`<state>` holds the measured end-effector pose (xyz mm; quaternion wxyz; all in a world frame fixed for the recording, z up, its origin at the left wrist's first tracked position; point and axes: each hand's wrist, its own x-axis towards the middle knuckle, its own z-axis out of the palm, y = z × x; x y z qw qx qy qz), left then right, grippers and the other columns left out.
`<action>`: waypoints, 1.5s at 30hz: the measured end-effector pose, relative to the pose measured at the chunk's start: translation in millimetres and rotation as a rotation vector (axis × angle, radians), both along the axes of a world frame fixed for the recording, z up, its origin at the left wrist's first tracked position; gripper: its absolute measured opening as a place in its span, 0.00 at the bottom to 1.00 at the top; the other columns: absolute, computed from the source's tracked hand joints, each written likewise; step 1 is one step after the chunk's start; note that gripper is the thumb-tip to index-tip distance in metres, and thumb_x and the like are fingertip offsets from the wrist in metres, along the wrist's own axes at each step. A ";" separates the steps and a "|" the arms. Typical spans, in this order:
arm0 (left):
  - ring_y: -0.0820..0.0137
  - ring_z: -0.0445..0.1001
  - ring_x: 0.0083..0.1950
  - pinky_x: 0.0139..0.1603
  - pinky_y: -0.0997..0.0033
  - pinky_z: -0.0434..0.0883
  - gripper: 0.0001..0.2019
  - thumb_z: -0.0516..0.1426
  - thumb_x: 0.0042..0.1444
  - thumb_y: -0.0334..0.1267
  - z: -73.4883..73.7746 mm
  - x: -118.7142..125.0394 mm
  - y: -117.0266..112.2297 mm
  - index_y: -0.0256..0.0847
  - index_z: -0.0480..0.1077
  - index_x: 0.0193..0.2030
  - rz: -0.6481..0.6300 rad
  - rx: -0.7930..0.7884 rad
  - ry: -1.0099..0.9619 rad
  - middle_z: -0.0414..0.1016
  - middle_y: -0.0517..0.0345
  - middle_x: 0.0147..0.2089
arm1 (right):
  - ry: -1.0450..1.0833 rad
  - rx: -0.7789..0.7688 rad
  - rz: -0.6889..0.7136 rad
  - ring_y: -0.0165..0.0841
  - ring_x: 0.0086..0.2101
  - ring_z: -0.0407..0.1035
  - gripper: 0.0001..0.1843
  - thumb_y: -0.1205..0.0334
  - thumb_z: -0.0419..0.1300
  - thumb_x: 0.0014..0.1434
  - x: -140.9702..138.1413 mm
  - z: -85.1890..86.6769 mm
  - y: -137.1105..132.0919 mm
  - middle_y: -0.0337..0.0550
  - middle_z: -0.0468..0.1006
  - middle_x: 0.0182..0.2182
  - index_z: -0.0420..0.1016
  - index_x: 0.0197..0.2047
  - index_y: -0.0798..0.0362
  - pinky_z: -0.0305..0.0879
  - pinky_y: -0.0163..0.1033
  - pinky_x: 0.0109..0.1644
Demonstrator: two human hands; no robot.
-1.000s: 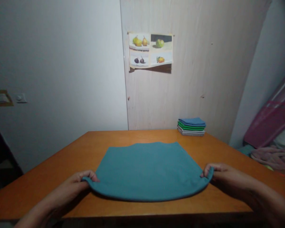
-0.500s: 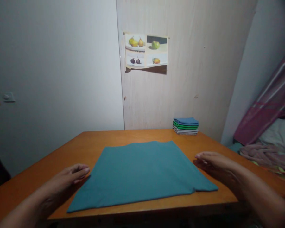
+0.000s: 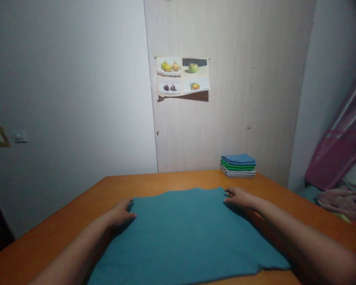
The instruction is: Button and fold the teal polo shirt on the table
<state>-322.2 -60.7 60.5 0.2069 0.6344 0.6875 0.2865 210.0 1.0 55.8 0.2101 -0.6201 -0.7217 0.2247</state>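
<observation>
A teal cloth (image 3: pixel 184 233) lies spread flat on the orange wooden table (image 3: pixel 172 180). My left hand (image 3: pixel 121 212) sits at the cloth's far left corner, fingers curled onto the edge and thumb on the fabric. At the far right corner my right hand (image 3: pixel 239 197) does the same, its fingertips pinched on the cloth. Both forearms stretch forward along the cloth's sides.
A stack of folded cloths (image 3: pixel 238 165), blue on top with green and checked ones under it, stands at the table's far right by the wooden panel. A fruit picture (image 3: pixel 182 76) hangs on that panel. Bedding and pink fabric (image 3: pixel 342 194) lie to the right.
Both hands let go of the cloth's near corners, the cloth settled flat, and the hands moved forward to its far corners. The view has shifted closer to the table.
</observation>
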 end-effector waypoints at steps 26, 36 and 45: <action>0.62 0.75 0.29 0.27 0.71 0.68 0.09 0.60 0.34 0.32 27.2 36.9 35.7 0.43 0.75 0.27 -0.315 -0.414 -0.140 0.79 0.58 0.28 | -0.229 -0.267 0.210 0.32 0.27 0.68 0.12 0.66 0.62 0.38 -39.9 15.9 52.2 0.37 0.74 0.26 0.74 0.31 0.53 0.58 0.32 0.26; 0.62 0.75 0.29 0.29 0.69 0.69 0.08 0.65 0.38 0.40 16.5 40.4 42.3 0.41 0.75 0.26 -0.346 -0.372 -0.205 0.80 0.54 0.29 | -0.125 -0.291 0.186 0.28 0.21 0.62 0.06 0.71 0.58 0.40 -41.3 21.8 36.8 0.36 0.70 0.21 0.70 0.25 0.54 0.57 0.31 0.24; 0.62 0.73 0.41 0.40 0.73 0.67 0.11 0.61 0.45 0.44 91.0 55.5 97.0 0.42 0.73 0.35 -0.178 0.166 -0.044 0.77 0.59 0.33 | -0.135 0.234 -0.038 0.35 0.36 0.68 0.06 0.67 0.57 0.53 -44.3 90.8 65.8 0.43 0.78 0.30 0.75 0.35 0.54 0.58 0.32 0.34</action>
